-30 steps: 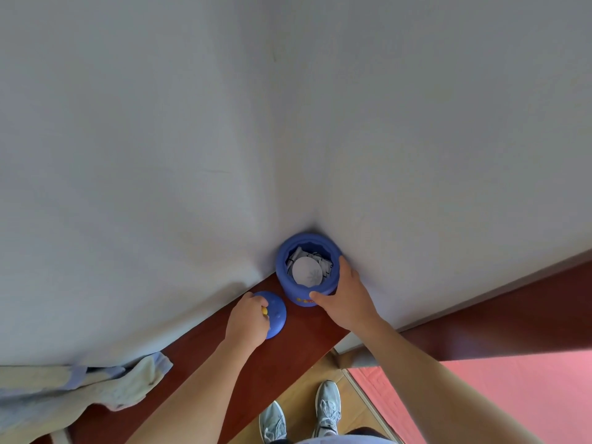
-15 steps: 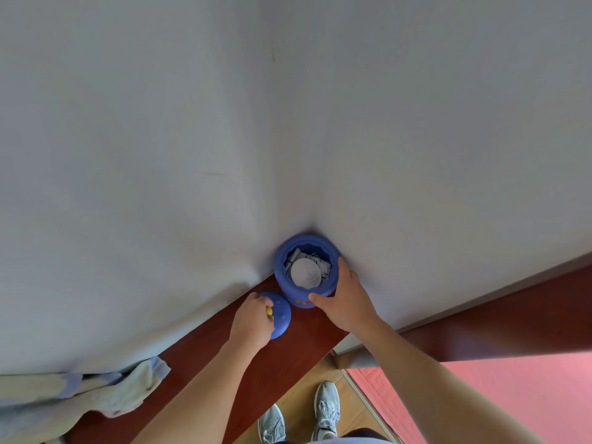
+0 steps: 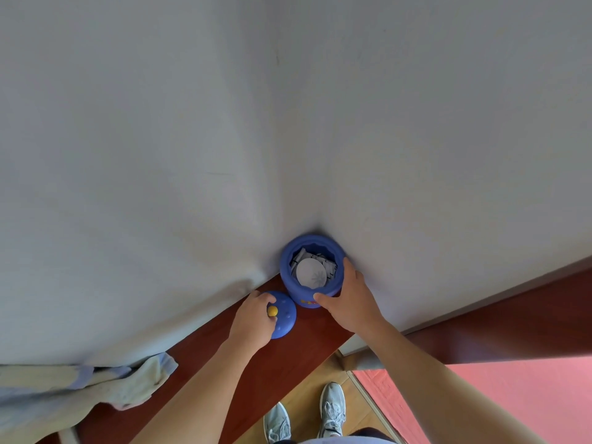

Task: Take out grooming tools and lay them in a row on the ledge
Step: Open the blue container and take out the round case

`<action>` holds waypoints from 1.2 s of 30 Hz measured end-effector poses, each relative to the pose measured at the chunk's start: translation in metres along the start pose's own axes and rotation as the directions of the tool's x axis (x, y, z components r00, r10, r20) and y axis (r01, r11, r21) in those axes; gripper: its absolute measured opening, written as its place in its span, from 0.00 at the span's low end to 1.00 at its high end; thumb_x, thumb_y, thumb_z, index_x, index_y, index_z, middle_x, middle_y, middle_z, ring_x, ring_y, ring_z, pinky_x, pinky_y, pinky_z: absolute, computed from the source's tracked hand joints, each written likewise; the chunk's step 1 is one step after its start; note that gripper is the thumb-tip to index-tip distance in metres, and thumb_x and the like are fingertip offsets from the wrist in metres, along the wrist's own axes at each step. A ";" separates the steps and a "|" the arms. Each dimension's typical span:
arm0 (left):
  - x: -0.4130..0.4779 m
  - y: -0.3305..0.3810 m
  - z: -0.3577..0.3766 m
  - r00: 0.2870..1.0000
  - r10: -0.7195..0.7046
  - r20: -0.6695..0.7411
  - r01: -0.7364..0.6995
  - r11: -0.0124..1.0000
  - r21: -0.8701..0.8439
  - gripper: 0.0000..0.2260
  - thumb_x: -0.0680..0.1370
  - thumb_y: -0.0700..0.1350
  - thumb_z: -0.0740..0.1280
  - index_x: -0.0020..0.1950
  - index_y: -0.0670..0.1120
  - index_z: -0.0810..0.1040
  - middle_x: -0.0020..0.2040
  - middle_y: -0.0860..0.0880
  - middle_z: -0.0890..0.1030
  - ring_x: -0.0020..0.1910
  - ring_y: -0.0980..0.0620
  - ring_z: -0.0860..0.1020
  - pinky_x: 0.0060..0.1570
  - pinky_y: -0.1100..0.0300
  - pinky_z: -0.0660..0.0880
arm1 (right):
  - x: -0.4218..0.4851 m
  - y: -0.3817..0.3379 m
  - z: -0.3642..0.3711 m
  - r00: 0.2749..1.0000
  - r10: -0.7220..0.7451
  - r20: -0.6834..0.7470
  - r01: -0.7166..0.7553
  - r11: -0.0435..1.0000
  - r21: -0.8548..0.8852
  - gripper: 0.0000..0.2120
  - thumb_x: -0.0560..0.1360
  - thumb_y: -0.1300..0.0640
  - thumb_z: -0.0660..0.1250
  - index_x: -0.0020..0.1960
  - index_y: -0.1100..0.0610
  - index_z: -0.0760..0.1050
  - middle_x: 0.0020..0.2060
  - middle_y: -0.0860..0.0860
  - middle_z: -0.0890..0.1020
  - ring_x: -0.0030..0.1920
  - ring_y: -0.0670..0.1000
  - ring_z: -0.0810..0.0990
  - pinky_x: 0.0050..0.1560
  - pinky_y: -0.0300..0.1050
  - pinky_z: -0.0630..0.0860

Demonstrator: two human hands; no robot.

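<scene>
Blue jar (image 3: 287, 277) stood mid-frame on the ledge (image 3: 288, 363), mouth upward, tools (image 3: 330, 266) inside (pale disc (image 3: 310, 273) uppermost). Right hand (image 3: 352, 299) clasped its right wall, nearest the opening; left hand (image 3: 253, 318), lower left, gripped the lid (image 3: 285, 318).

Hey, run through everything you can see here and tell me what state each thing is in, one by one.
blue jar, open, upright in the corner on the ledge, things inside.
blue lid, off, tilted, left of the jar.
left hand, grips the lid's yellow knob.
right hand, holds the jar's side.
cloth, crumpled on the ledge.
</scene>
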State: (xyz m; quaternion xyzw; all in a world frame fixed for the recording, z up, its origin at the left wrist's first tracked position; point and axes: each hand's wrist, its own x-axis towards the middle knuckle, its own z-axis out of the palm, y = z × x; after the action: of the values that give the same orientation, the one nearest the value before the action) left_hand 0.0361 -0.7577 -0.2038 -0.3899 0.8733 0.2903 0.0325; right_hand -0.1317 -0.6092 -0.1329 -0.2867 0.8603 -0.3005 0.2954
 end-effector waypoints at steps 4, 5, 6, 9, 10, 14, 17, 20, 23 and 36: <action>-0.007 0.008 -0.020 0.998 0.010 -0.061 -0.016 0.995 -0.103 0.14 0.75 0.43 0.70 0.61 0.49 0.79 0.50 0.54 0.75 0.42 0.58 0.77 0.42 0.71 0.69 | 0.000 0.003 0.003 1.000 -0.003 -0.029 0.004 0.999 0.048 0.49 0.71 0.44 0.74 0.80 0.51 0.47 0.74 0.53 0.62 0.70 0.52 0.68 0.65 0.45 0.69; -0.008 0.013 -0.026 0.997 0.016 -0.082 -0.026 0.991 -0.132 0.15 0.75 0.43 0.71 0.61 0.49 0.79 0.49 0.56 0.75 0.42 0.59 0.76 0.41 0.73 0.68 | -0.001 0.003 0.003 1.000 0.000 -0.027 0.001 0.998 0.056 0.49 0.71 0.45 0.74 0.80 0.51 0.47 0.74 0.53 0.62 0.70 0.52 0.68 0.66 0.45 0.69; -0.009 0.019 -0.033 0.994 0.028 -0.106 -0.045 0.986 -0.160 0.15 0.74 0.43 0.72 0.60 0.49 0.79 0.48 0.56 0.75 0.41 0.60 0.76 0.41 0.73 0.68 | -0.001 0.003 0.004 1.000 -0.003 -0.029 0.005 0.998 0.062 0.49 0.70 0.44 0.74 0.80 0.51 0.47 0.73 0.53 0.62 0.70 0.52 0.68 0.66 0.46 0.70; -0.013 0.039 -0.051 0.983 0.084 -0.163 -0.122 0.964 -0.235 0.14 0.74 0.43 0.74 0.58 0.50 0.80 0.46 0.57 0.76 0.42 0.59 0.77 0.43 0.70 0.72 | 0.001 0.004 0.005 0.999 -0.024 -0.044 0.027 0.997 0.076 0.48 0.69 0.43 0.75 0.79 0.49 0.49 0.72 0.52 0.64 0.69 0.51 0.69 0.65 0.48 0.71; -0.014 0.046 -0.056 0.980 0.100 -0.175 -0.142 0.957 -0.251 0.14 0.74 0.43 0.74 0.58 0.51 0.79 0.45 0.57 0.76 0.41 0.58 0.77 0.43 0.69 0.73 | 0.001 0.004 0.005 0.999 -0.022 -0.043 0.025 0.996 0.083 0.49 0.69 0.44 0.75 0.79 0.50 0.49 0.72 0.53 0.64 0.69 0.51 0.69 0.66 0.48 0.71; -0.006 0.066 -0.071 0.960 0.194 -0.200 -0.241 0.939 -0.247 0.15 0.74 0.45 0.74 0.60 0.52 0.79 0.48 0.57 0.76 0.45 0.59 0.77 0.46 0.65 0.77 | 0.000 0.005 0.005 0.999 -0.024 -0.044 0.029 0.994 0.103 0.49 0.70 0.45 0.75 0.80 0.51 0.47 0.74 0.53 0.62 0.71 0.51 0.67 0.66 0.45 0.69; 0.008 0.081 -0.077 0.947 0.264 -0.182 -0.296 0.938 -0.181 0.17 0.75 0.45 0.73 0.63 0.51 0.78 0.53 0.55 0.77 0.49 0.59 0.77 0.50 0.63 0.75 | -0.001 0.006 0.005 0.998 -0.039 -0.041 0.044 0.991 0.125 0.49 0.71 0.46 0.75 0.80 0.51 0.46 0.73 0.54 0.63 0.70 0.51 0.67 0.64 0.40 0.68; 0.025 0.094 -0.080 0.946 0.304 -0.108 -0.317 0.938 -0.136 0.20 0.76 0.44 0.72 0.68 0.49 0.76 0.59 0.50 0.79 0.57 0.52 0.77 0.57 0.59 0.74 | -0.003 0.005 0.003 0.998 -0.051 -0.044 0.056 0.990 0.129 0.49 0.71 0.46 0.74 0.79 0.51 0.45 0.72 0.54 0.63 0.69 0.51 0.68 0.63 0.39 0.67; 0.042 0.104 -0.081 0.944 0.331 0.000 -0.330 0.942 -0.053 0.22 0.77 0.46 0.70 0.71 0.47 0.73 0.65 0.49 0.77 0.62 0.51 0.76 0.59 0.63 0.70 | -0.003 0.005 0.002 0.997 -0.056 -0.046 0.062 0.988 0.141 0.49 0.70 0.46 0.74 0.79 0.49 0.45 0.71 0.54 0.63 0.68 0.51 0.69 0.64 0.40 0.68; 0.070 0.119 -0.061 0.939 0.216 0.269 -0.237 0.970 0.046 0.21 0.78 0.48 0.67 0.70 0.45 0.73 0.61 0.47 0.80 0.55 0.50 0.77 0.50 0.62 0.70 | -0.001 0.008 0.003 0.998 -0.036 -0.050 0.044 0.988 0.149 0.48 0.71 0.44 0.73 0.79 0.48 0.45 0.72 0.52 0.61 0.69 0.50 0.69 0.64 0.40 0.70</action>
State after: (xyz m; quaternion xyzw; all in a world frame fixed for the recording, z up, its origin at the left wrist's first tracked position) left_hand -0.0857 -0.7740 -0.1159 -0.2434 0.9110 0.3068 0.1293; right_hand -0.1312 -0.6043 -0.1395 -0.2736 0.8360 -0.3771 0.2898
